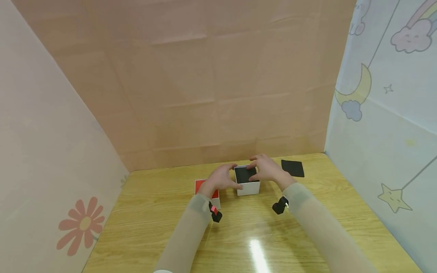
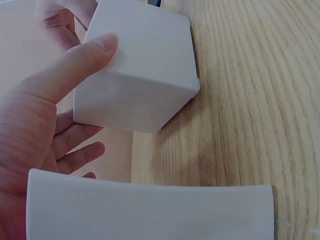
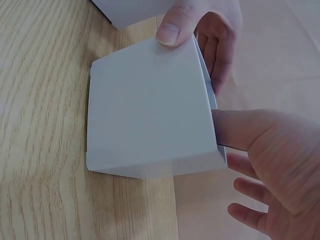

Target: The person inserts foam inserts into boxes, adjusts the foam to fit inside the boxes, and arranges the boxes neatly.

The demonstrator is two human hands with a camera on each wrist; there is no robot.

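A small white box with a black lining stands open-topped in the middle of the wooden table. My left hand grips its left side, thumb pressed on the white wall, fingers curled behind. My right hand holds the right and far side, thumb against the box wall. The left thumb tip shows at the box's far edge in the right wrist view.
A red-topped white box sits just left of my left hand, and its white side fills the bottom of the left wrist view. A flat black square lies to the right of the box. Paper walls close in three sides.
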